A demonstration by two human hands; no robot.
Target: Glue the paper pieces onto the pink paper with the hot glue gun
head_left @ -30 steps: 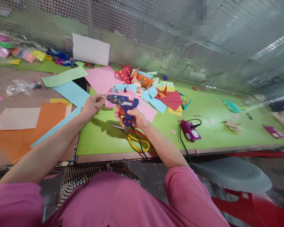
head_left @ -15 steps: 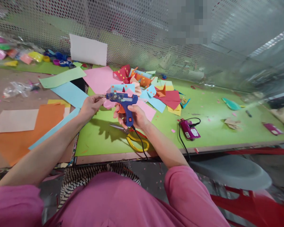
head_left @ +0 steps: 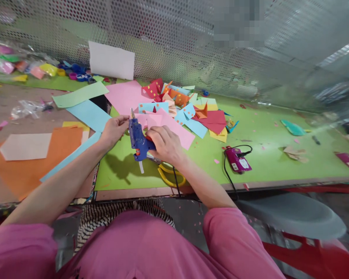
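A blue hot glue gun [head_left: 137, 135] is gripped in my right hand [head_left: 165, 143], its fingers wrapped round the handle. Its metal nozzle points away from me, and a whitish glue stick [head_left: 141, 167] pokes out at the rear. Just left of the nozzle, my left hand [head_left: 114, 131] has its thumb and fingertips pinched together; what they hold, if anything, I cannot make out. Pink paper [head_left: 174, 130] lies behind the gun. Yellow-handled scissors [head_left: 170, 179] rest on the green table mat under my right wrist, their blades partly hidden.
Folded and dotted paper pieces [head_left: 177, 99] are heaped beyond my hands. Orange paper [head_left: 66, 143] and blue strips [head_left: 88, 116] lie at left. A purple power box [head_left: 238, 159] with a black cable sits at right. A perforated metal screen [head_left: 174, 50] stands behind; a grey stool [head_left: 293, 215] is lower right.
My right hand has turned the glue gun from pointing left to pointing away from me, with the back of that hand now uppermost. My left hand stays pinched near the nozzle.
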